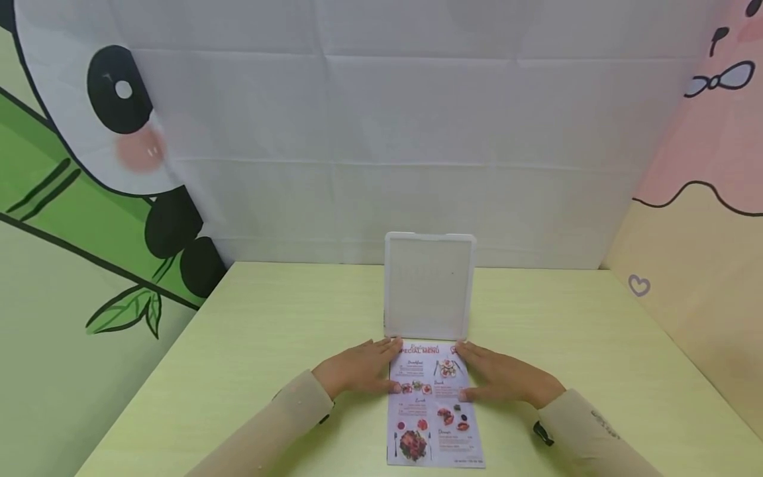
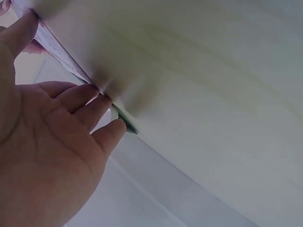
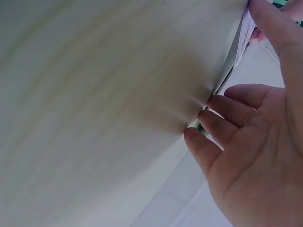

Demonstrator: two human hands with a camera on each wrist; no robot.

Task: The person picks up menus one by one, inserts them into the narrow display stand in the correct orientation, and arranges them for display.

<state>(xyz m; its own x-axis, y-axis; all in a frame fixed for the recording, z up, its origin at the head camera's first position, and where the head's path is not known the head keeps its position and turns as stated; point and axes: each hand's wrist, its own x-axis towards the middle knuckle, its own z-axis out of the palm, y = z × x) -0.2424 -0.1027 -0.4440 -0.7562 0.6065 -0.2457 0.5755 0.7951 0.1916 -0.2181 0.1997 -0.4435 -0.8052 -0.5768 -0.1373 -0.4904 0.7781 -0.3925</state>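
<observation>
A printed menu sheet (image 1: 424,417), headed "SPECIAL MENU" with pictures of food, lies lengthwise in front of the person. My left hand (image 1: 360,368) rests along its left side, fingers extended, fingertips at the upper left corner and thumb on the edge. On the opposite side, my right hand (image 1: 509,374) mirrors it, fingertips by the upper right corner. Both wrist views show fingertips of the left hand (image 2: 57,137) and right hand (image 3: 251,137) lined up along the sheet's edge, low at the tabletop. Directly beyond the menu is a pale rectangular panel (image 1: 429,288) with a white rim.
The pale yellow-green table (image 1: 286,298) extends on both sides of the hands. A white cloth backdrop (image 1: 417,112) hangs behind it. Walls with cartoon drawings flank the table, a green and white one (image 1: 53,278) at left and a pink and cream one (image 1: 703,245) at right.
</observation>
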